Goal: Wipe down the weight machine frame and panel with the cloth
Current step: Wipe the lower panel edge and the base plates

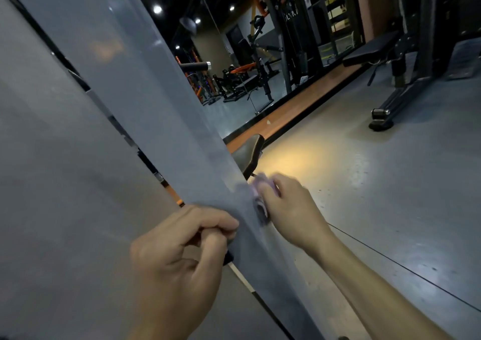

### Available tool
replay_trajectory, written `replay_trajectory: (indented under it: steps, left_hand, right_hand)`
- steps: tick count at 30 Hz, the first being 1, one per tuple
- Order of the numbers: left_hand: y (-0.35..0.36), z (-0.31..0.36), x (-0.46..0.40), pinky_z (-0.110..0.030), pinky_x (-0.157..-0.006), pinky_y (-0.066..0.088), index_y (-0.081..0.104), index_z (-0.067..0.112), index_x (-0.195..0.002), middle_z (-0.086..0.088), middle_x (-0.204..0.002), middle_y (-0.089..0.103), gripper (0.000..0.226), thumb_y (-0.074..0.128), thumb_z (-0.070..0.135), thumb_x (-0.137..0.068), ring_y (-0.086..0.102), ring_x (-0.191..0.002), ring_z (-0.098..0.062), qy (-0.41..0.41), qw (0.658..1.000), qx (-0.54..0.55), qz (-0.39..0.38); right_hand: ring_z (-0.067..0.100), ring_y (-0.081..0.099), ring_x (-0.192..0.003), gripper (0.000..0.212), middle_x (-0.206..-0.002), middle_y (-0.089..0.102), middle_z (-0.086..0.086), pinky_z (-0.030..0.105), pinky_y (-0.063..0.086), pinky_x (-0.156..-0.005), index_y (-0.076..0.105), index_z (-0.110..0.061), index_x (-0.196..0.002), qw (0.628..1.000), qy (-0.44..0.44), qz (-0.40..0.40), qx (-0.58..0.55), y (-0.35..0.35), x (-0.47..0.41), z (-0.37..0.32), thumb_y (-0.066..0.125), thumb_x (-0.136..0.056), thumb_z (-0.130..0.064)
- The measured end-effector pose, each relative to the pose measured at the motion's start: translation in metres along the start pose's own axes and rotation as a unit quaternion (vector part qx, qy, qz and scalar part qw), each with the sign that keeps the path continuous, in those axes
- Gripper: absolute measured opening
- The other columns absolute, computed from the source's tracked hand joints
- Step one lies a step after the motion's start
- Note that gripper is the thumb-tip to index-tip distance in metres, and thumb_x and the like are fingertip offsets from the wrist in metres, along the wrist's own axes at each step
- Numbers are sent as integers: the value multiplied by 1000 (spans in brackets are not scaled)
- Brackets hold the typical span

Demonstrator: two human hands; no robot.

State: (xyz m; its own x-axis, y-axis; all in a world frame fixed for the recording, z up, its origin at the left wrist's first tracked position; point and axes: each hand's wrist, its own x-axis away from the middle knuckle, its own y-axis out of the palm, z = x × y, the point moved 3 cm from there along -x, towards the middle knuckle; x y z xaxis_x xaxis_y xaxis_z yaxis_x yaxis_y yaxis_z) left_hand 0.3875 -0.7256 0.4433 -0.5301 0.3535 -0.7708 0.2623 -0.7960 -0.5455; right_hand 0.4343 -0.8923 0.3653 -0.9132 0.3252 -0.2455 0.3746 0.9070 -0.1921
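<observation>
Nearest, the left hand (179, 256) has its fingers curled, the tips pinched at the edge of the smooth, translucent grey panel (122, 61), though what they hold there I cannot tell. Just past those fingertips, across the panel's edge, the right hand (289, 209) grips a bunched, soft purplish cloth (260, 199) pressed to the panel's far face. Judging by the motion blur, wiping is under way low on the panel; the long stretch above and the dark frame (145, 157) look left to do.
</observation>
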Motion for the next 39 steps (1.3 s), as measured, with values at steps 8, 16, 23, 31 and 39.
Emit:
replay_trajectory:
  steps: [8, 16, 23, 31, 39]
  left_hand:
    - [-5, 12, 3, -33, -52, 56, 70, 25, -77, 11, -74, 70, 23, 49, 17, -83, 68, -59, -11, 23, 999, 0, 25]
    - [-8, 15, 1, -34, -52, 55, 72, 25, -72, 12, -74, 69, 26, 50, 16, -83, 69, -63, -13, 33, 999, 4, 11]
    - [-11, 20, -3, -31, -50, 53, 69, 27, -73, 16, -73, 67, 23, 50, 17, -81, 67, -59, -10, 41, 999, -16, 8]
    - [-50, 40, -33, -30, -56, 58, 74, 28, -79, 18, -80, 73, 26, 51, 19, -85, 71, -66, -7, 70, 997, -24, 34]
    - [-56, 62, -69, -29, -54, 53, 70, 30, -72, 19, -71, 67, 25, 54, 12, -78, 66, -62, -2, 110, 987, -112, -17]
  right_hand:
    - [14, 47, -61, 32, -67, 51, -5, 33, 32, -54, 44, -18, -73, 997, -67, 17, -35, -11, -17, -68, 51, -102, -31]
    - [18, 41, -54, 43, -60, 45, -4, 31, 32, -56, 39, -19, -69, 999, 11, -3, -43, -3, -2, -35, 48, -106, -40]
    - [8, 45, -54, 35, -64, 50, -6, 26, 35, -53, 50, -21, -76, 989, -103, 17, -108, -23, -31, -151, 45, -108, -34]
    - [18, 38, -53, 44, -57, 44, -2, 34, 29, -59, 52, -5, -76, 996, -34, -35, -70, -12, -21, -76, 49, -104, -40]
    - [15, 42, -54, 38, -60, 46, -4, 31, 35, -56, 53, -17, -72, 981, -147, -11, -129, -40, -67, -231, 46, -106, -30]
